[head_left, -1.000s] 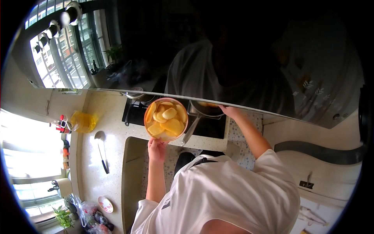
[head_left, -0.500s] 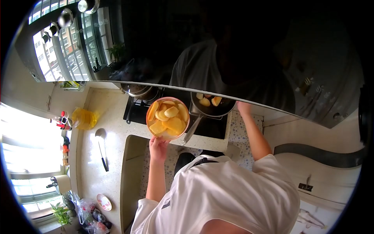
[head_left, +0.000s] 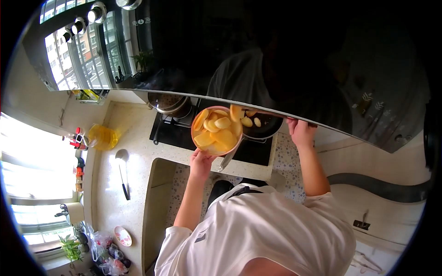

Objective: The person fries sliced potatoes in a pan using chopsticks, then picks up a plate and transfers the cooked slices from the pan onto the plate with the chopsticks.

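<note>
My left hand (head_left: pixel 201 163) grips the near rim of a pink-edged bowl (head_left: pixel 195 143) heaped with yellow slices (head_left: pixel 223 139) that look like potato. The bowl is held over the front of the stove, beside a dark frying pan (head_left: pixel 269 127) and partly above its handle (head_left: pixel 226 161). A few slices (head_left: pixel 247 122) lie in the pan. One more slice (head_left: pixel 236 112) is at the bowl's far right rim, next to the pan. My right hand (head_left: pixel 302 133), right of the pan, is closed around a brown stick-like utensil (head_left: pixel 313 124), mostly hidden by the range hood.
The dark range hood (head_left: pixel 184 55) overhangs the stove. A lidded pot (head_left: pixel 170 105) sits on the left burner. On the left counter are a ladle (head_left: pixel 122 172), an oil jug (head_left: pixel 102 137), a small plate (head_left: pixel 123 236) and plastic bags (head_left: pixel 101 244). A sink (head_left: pixel 159 198) lies at the counter's front.
My left hand has brought the bowl right, up to the pan. My right hand now shows more, with the brown utensil. A slice has appeared at the bowl's rim; fewer slices show in the pan.
</note>
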A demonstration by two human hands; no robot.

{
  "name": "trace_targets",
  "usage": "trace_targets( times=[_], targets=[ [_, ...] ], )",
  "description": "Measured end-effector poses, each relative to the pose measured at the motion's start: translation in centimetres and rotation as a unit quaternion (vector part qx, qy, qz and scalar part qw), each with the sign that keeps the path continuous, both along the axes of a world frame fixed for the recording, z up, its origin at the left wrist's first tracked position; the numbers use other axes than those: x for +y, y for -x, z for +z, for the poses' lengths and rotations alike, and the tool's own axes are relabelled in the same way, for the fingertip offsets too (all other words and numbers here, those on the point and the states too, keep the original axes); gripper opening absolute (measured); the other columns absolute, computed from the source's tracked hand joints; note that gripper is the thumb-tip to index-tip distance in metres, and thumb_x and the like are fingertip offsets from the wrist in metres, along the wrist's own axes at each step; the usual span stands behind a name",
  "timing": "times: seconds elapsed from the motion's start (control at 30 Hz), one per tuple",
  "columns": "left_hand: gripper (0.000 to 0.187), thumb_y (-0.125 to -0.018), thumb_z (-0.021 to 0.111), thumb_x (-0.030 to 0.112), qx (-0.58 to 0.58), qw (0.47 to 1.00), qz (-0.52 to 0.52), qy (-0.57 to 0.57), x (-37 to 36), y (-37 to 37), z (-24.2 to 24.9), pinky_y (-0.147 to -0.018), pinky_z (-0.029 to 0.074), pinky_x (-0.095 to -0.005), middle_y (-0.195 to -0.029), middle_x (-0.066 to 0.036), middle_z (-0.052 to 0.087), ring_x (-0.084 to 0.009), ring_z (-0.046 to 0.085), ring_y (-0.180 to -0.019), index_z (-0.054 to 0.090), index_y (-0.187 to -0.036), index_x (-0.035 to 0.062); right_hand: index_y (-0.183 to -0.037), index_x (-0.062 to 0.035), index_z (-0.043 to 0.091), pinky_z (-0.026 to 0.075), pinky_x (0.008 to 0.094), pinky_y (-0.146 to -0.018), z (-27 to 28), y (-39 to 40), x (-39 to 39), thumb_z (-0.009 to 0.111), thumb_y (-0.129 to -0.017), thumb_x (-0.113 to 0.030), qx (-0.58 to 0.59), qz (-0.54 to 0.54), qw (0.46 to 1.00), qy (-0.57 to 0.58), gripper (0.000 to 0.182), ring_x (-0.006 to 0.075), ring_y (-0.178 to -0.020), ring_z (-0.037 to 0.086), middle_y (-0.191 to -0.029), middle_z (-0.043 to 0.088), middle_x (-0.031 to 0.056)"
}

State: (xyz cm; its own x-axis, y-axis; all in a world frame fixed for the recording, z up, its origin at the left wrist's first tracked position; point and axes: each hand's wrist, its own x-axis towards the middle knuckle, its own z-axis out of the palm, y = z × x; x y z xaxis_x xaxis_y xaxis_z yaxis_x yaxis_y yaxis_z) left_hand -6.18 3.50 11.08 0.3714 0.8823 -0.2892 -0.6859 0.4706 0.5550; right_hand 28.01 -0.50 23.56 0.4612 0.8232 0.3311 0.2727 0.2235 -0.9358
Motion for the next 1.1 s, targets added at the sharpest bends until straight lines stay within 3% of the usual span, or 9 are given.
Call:
trace_targets(
  times=[0.1,0.2,0.33,0.53,0.67,0.7,0.83,0.93,1.1],
  targets=[
    [0.022,-0.092,0.053,0.005,-0.016,1.000,0.009,0.012,0.1,-0.5,-0.1,-0.093,0.055,-0.0391,-0.106,-0.014,0.070,-0.0241,0.069,-0.096,0.061,-0.110,-0.0038,-0.085,0.0005,0.064,0.035,0.0221,-0.037,0.4,1.8,-0.2,0.042,-0.105,-0.034,0.029,0.103,0.990,-0.092,0.046,0.0083,-0.040,0.043,-0.075,0.062,0.0125],
    [0.024,-0.094,0.054,0.007,-0.024,1.000,0.001,0.001,0.1,-0.2,-1.0,-0.094,0.054,-0.0406,-0.111,-0.014,0.068,-0.0260,0.069,-0.100,0.060,-0.115,-0.0027,-0.084,0.0004,0.064,0.035,0.0216,-0.037,-0.3,2.2,-0.1,0.042,-0.105,-0.035,0.029,0.129,0.988,-0.079,0.046,0.0082,-0.040,0.044,-0.073,0.061,0.0121],
    [0.026,-0.095,0.055,0.009,-0.037,0.999,-0.005,-0.010,0.0,0.0,-1.6,-0.095,0.054,-0.0418,-0.115,-0.015,0.067,-0.0274,0.068,-0.103,0.059,-0.118,-0.0016,-0.081,0.0022,0.065,0.037,0.0232,-0.038,-0.4,2.2,-0.2,0.044,-0.105,-0.029,0.103,0.137,0.984,-0.052,0.045,0.0103,-0.040,0.047,-0.072,0.062,0.0114],
    [0.026,-0.095,0.054,0.010,-0.026,0.999,0.019,0.003,-0.4,0.2,-0.8,-0.097,0.053,-0.0423,-0.117,-0.015,0.067,-0.0277,0.067,-0.105,0.058,-0.118,-0.0022,-0.082,0.0045,0.066,0.039,0.0250,-0.038,0.6,1.8,-1.0,0.047,-0.105,-0.027,0.095,0.127,0.983,-0.096,0.043,0.0123,-0.042,0.051,-0.073,0.063,0.0116],
    [0.027,-0.092,0.054,0.007,-0.018,1.000,0.022,0.006,-0.4,0.3,-0.8,-0.096,0.054,-0.0422,-0.116,-0.015,0.067,-0.0278,0.067,-0.104,0.059,-0.117,-0.0027,-0.082,0.0055,0.065,0.043,0.0295,-0.040,0.5,0.4,-1.7,0.046,-0.104,-0.026,0.207,0.084,0.972,-0.067,0.043,0.0175,-0.044,0.055,-0.076,0.065,0.0126],
    [0.027,-0.091,0.054,0.007,-0.016,1.000,0.025,0.009,-0.3,0.5,-1.0,-0.096,0.054,-0.0421,-0.115,-0.016,0.067,-0.0278,0.067,-0.104,0.059,-0.116,-0.0029,-0.086,0.0057,0.065,0.049,0.0323,-0.046,-0.4,-0.8,-1.8,0.045,-0.105,-0.027,0.191,0.076,0.976,-0.067,0.042,0.0214,-0.051,0.062,-0.078,0.067,0.0134],
    [0.027,-0.089,0.053,0.004,-0.002,0.999,0.040,0.007,-0.2,0.9,-0.7,-0.095,0.055,-0.0417,-0.113,-0.017,0.067,-0.0279,0.068,-0.103,0.059,-0.114,-0.0047,-0.096,0.0046,0.066,0.056,0.0324,-0.058,-4.9,-4.0,-1.4,0.048,-0.104,-0.030,-0.032,-0.018,0.997,0.074,0.040,0.0198,-0.064,0.070,-0.078,0.068,0.0113],
    [0.026,-0.089,0.054,0.004,0.009,0.998,0.058,0.025,-0.3,1.1,0.2,-0.094,0.055,-0.0417,-0.113,-0.017,0.067,-0.0284,0.068,-0.101,0.059,-0.113,-0.0050,-0.095,0.0040,0.067,0.055,0.0300,-0.058,-12.1,-4.2,-0.9,0.050,-0.103,-0.033,0.010,-0.052,0.980,0.193,0.041,0.0165,-0.064,0.070,-0.079,0.069,0.0101],
    [0.024,-0.090,0.053,0.003,0.007,0.998,0.059,0.024,-0.6,1.5,-0.2,-0.092,0.056,-0.0419,-0.113,-0.017,0.067,-0.0286,0.069,-0.100,0.060,-0.112,-0.0028,-0.094,0.0028,0.067,0.053,0.0273,-0.056,-16.4,-1.7,0.5,0.055,-0.101,-0.035,0.026,-0.096,0.979,0.177,0.040,0.0154,-0.064,0.069,-0.079,0.069,0.0090]
  ],
)
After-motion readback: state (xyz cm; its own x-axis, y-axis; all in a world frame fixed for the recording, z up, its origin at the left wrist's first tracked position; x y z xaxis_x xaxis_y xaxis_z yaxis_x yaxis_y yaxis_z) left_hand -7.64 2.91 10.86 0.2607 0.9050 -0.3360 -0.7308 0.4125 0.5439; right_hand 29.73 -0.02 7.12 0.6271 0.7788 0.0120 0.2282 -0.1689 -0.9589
